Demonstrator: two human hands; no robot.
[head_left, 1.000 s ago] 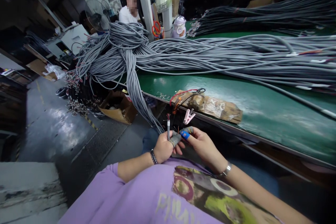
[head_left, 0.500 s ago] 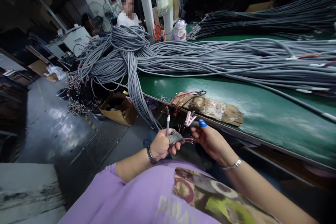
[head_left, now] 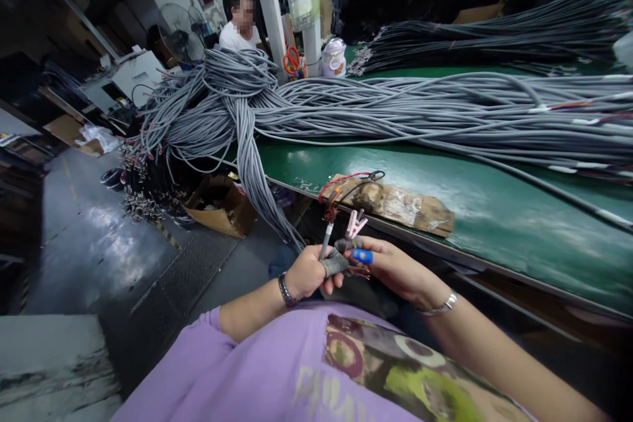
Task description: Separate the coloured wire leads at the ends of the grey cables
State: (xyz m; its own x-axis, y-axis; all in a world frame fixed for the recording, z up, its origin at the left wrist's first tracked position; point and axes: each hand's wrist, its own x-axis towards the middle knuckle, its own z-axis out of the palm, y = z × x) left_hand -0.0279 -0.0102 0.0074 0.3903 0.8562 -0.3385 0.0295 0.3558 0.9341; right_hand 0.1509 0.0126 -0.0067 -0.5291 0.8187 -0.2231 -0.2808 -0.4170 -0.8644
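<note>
My left hand is closed round the end of a grey cable, which sticks up from the fist with thin coloured wires showing at its tip. A grey cover wraps the thumb. My right hand meets it from the right, fingers pinched at the thin red wires beside the left thumb; one fingertip wears a blue cover. Both hands hover just in front of the green table's edge, below a pink clip.
A huge pile of grey cables lies across the green table and hangs over its left end. A taped cardboard pad with red and black leads sits near the edge. A cardboard box stands on the floor. Another person sits at the far end.
My right hand reached out towards the pink clip, then came back to the left hand. The cable end now tilts slightly to the right.
</note>
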